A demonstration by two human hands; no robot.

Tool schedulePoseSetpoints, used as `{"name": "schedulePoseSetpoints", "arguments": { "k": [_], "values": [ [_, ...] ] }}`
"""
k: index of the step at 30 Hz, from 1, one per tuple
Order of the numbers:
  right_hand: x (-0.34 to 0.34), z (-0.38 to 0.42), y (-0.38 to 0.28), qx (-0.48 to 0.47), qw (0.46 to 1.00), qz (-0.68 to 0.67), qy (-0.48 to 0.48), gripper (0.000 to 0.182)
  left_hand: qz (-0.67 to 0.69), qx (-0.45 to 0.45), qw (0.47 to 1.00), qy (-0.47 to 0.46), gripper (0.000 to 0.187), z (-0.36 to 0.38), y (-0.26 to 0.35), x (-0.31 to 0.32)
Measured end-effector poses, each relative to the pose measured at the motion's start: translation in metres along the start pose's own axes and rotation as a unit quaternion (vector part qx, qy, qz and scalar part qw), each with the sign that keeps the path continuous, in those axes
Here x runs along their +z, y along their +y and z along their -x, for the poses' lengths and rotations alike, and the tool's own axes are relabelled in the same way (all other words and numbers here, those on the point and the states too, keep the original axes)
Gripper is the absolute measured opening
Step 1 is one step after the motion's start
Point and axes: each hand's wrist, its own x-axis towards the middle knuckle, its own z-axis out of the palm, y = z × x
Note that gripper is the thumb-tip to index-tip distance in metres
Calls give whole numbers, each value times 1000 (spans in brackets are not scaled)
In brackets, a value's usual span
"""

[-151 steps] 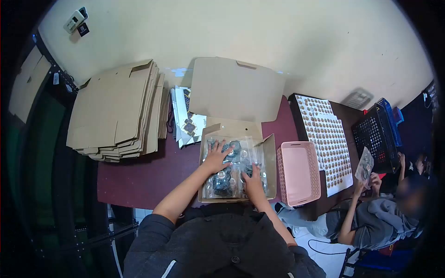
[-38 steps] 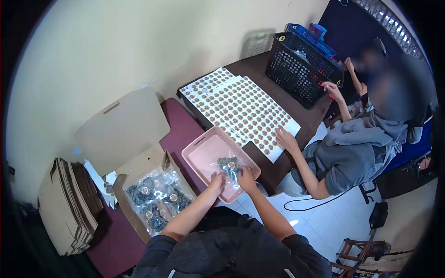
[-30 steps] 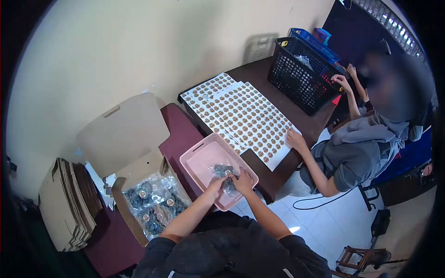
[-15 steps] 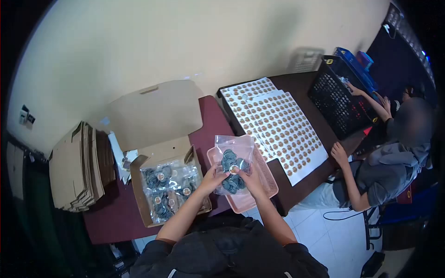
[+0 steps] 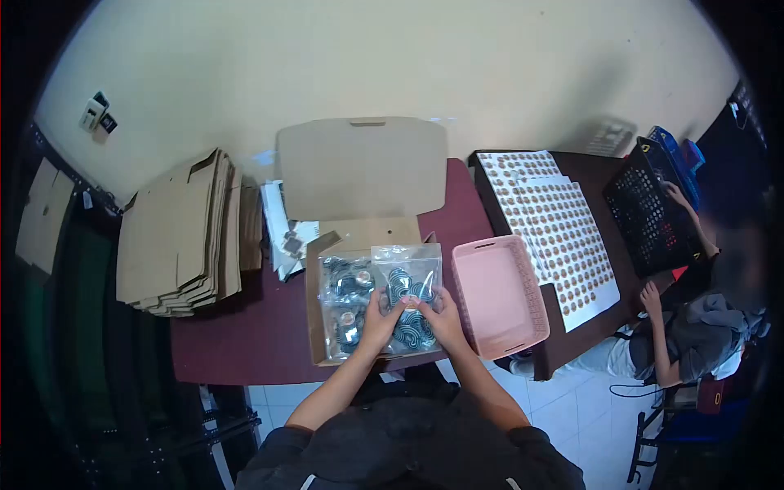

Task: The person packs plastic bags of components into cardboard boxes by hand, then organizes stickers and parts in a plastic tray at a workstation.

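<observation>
"How's the grip looking?"
"I'm seeing the left hand (image 5: pixel 379 327) and right hand (image 5: pixel 443 322) clamping one clear bag (image 5: pixel 412 282) of patterned pieces (image 5: pixel 412 332) between them."
"Where's the bag sitting?"
"I'm finding it over the right half of the cardboard box (image 5: pixel 314 306); other filled bags (image 5: pixel 347 283) are lying inside, further left."
"And around the box?"
"A pink basket (image 5: pixel 500 294) is standing just right; flattened cartons (image 5: pixel 167 237) are standing left, on the desk (image 5: pixel 245 335)."

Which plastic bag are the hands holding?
The clear plastic bag of dark, swirl-patterned items over the right side of the brown cardboard box: the left hand and right hand grip it. The other clear bags lie inside, unheld.
</observation>
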Motion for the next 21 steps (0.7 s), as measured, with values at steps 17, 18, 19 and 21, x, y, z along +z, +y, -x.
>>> {"name": "schedulePoseSetpoints", "arguments": {
  "k": [17, 18, 19, 21],
  "values": [
    [127, 55, 49, 77, 993, -17, 86, 33, 22, 12, 998, -49, 54, 39, 2, -142],
    [130, 56, 49, 75, 993, -16, 85, 33, 6, 18, 999, -37, 53, 40, 3, -141],
    [133, 56, 50, 26, 997, -6, 68, 32, 19, 68, 997, -17, 55, 43, 3, -135],
    [143, 59, 35, -10, 997, 38, 61, 33, 1, 77, 997, -16, 56, 47, 8, -137]
  ]
}}
